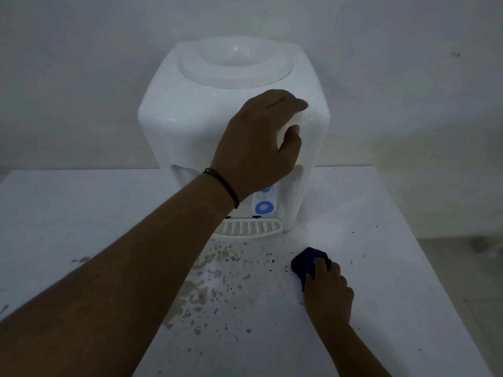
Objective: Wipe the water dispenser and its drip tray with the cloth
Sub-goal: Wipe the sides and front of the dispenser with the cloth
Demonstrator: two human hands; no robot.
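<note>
The white plastic tabletop water dispenser (234, 126) stands at the back of the white, speckled bench (81, 213), against the wall. The left hand (258, 148) curls over the dispenser's front upper edge, fingers on top and thumb on the face, probably bracing the light body so it will not slide when rubbed. The right hand (328, 288) lies in front of the dispenser and to its right, pressing down on and gripping a bunched dark blue cloth (304, 263) against the bench, so the cloth seems not yet brought to the dispenser. The ribbed white drip tray (253, 227) juts from the dispenser's foot, below the blue-ringed tap buttons (263, 207). The left forearm crosses just in front of the tray (a likely obstacle to reaching it). Brownish stains and dark specks (206, 284) litter the bench directly before the dispenser.
</note>
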